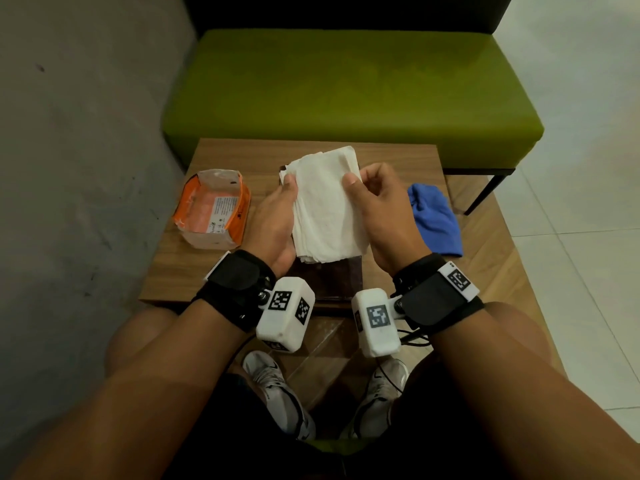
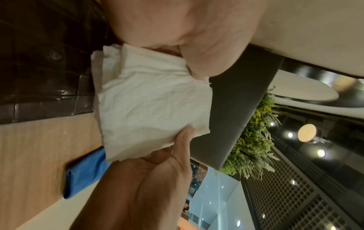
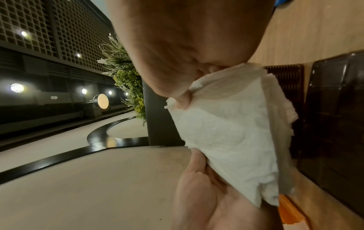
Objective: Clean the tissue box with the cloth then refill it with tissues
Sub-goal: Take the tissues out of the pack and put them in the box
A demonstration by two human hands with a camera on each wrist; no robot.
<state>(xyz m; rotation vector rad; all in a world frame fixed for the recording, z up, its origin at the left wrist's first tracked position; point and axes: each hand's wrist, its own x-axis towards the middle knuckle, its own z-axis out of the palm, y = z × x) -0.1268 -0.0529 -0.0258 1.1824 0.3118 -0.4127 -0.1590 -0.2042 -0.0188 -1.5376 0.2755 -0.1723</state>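
A stack of white tissues [image 1: 327, 209] is held up between both hands over the dark brown tissue box [image 1: 334, 278] on the wooden table [image 1: 173, 268]. My left hand [image 1: 287, 197] grips the stack's left edge, thumb on top and fingers hidden underneath. My right hand [image 1: 360, 181] pinches the upper right edge with thumb and fingers. In the left wrist view the tissues [image 2: 153, 105] sit between my left thumb and the right hand [image 2: 157, 179]. The right wrist view shows the tissues [image 3: 226, 132] beside the box [image 3: 334, 116]. The blue cloth [image 1: 434, 220] lies crumpled on the table to the right.
An opened orange and clear tissue wrapper [image 1: 211, 209] lies on the table's left side. A green bench [image 1: 346, 88] stands behind the table, and a grey wall [image 1: 79, 133] is on the left. My knees and shoes are below the table's near edge.
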